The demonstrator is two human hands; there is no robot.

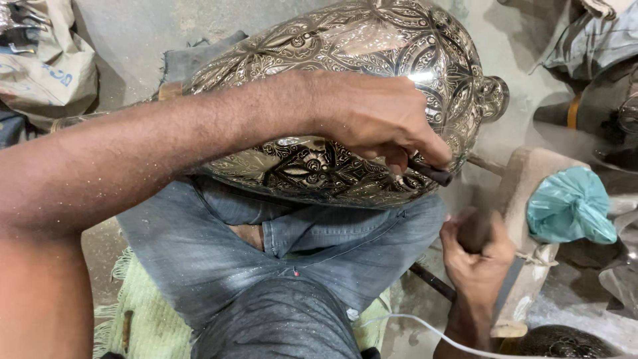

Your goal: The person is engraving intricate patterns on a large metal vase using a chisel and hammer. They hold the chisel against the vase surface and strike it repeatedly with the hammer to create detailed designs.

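The engraved metal vase (345,73) lies on its side across my lap, on my grey jeans (266,259). Its bulging, shiny silver body is covered in dense dark floral and star patterns, with a small knob at its right end. My left hand (375,116) rests over the vase, its grip clamped on a dark chisel (432,174) whose tip meets the metal. My right hand (475,256), lower right, has its grip closed around a mallet handle (473,229). A knotted teal plastic bag (570,206) sits on a pale block (525,193) to the right. A crumpled beige sack (46,66) with blue print lies upper left.
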